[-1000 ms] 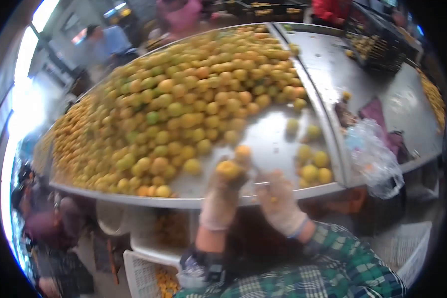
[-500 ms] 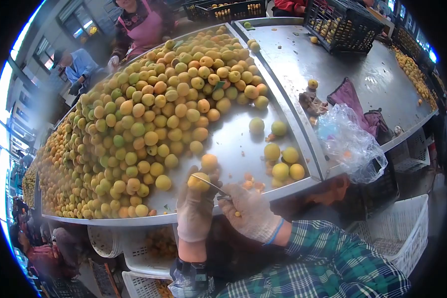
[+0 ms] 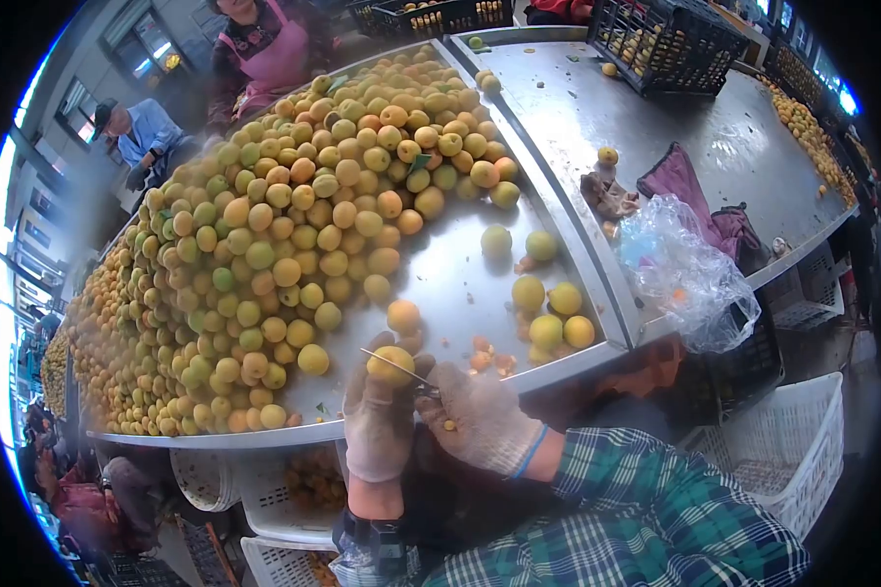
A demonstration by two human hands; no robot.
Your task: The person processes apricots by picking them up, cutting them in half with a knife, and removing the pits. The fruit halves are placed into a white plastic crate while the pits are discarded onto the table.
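Over the front edge of the metal table, my gloved left hand (image 3: 377, 435) is closed around a yellow apricot (image 3: 392, 366). My gloved right hand (image 3: 480, 419) grips a thin-bladed knife (image 3: 413, 374), its handle hidden in the fingers. The blade lies across the apricot, with its tip pointing left past the fruit. A small yellow bit (image 3: 449, 426) shows against the right glove. Just beyond my left hand sits an orange apricot (image 3: 403, 316). Orange scraps (image 3: 487, 358) lie on the metal past my right hand, and several yellow-green apricots (image 3: 545, 330) stand to their right.
A large apricot heap (image 3: 294, 225) covers the table's left side. At right lie a clear plastic bag (image 3: 685, 274) and a purple cloth (image 3: 683, 196). A black crate (image 3: 666, 44) stands behind them. White baskets (image 3: 803, 450) are below the edge. A person in a pink apron (image 3: 269, 49) stands opposite.
The view has shifted slightly. The knife blade now lies flatter across the apricot, and my right hand is a little closer to my left. Both hands keep their hold.
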